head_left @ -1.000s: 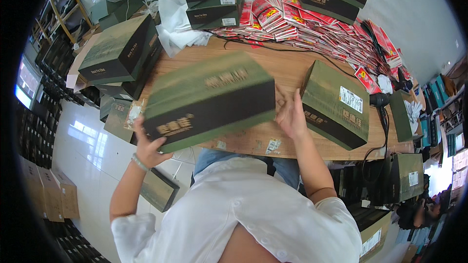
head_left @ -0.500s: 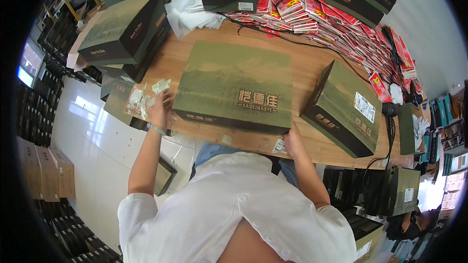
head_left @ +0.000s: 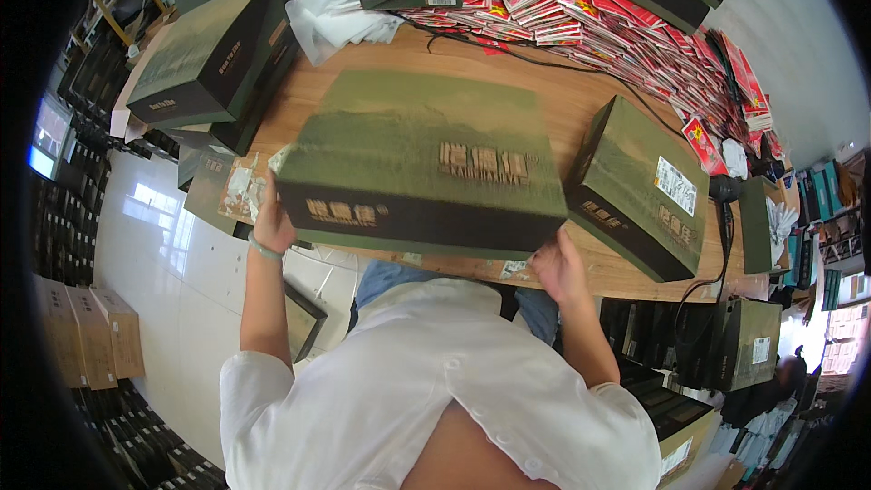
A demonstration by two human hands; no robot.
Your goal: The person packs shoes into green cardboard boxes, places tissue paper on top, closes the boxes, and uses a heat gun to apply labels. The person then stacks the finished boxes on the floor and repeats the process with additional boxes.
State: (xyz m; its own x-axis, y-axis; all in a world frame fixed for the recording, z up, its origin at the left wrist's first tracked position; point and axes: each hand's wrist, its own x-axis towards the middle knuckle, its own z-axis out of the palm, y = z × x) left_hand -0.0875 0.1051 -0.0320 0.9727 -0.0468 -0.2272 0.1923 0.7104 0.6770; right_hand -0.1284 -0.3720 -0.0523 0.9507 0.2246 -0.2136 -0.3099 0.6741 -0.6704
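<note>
Big olive-green box (head_left: 422,159) up in both hands at the centre of the frame, held over the near edge of the wooden table (head_left: 562,95). The left hand (head_left: 272,218) is wrapped round the box's left end, fingers spread against the side; the right hand (head_left: 558,268) is pushed up under the lower right corner, and how its fingers sit beneath I cannot quite tell, the box hides them. Long axis runs left to right across the picture, lid face tipped up toward the camera, dark front wall facing the person. The risk, as I read it: the right hand has only a corner, so the box could tilt and slide off toward the lower left, out past the table edge to the floor. Swing it right and it clips the second green box (head_left: 640,186) lying just beside it at centre right. Push it forward and it may snag the black cable (head_left: 544,59) or shove the red packets (head_left: 617,23) heaped along the upper right.
</note>
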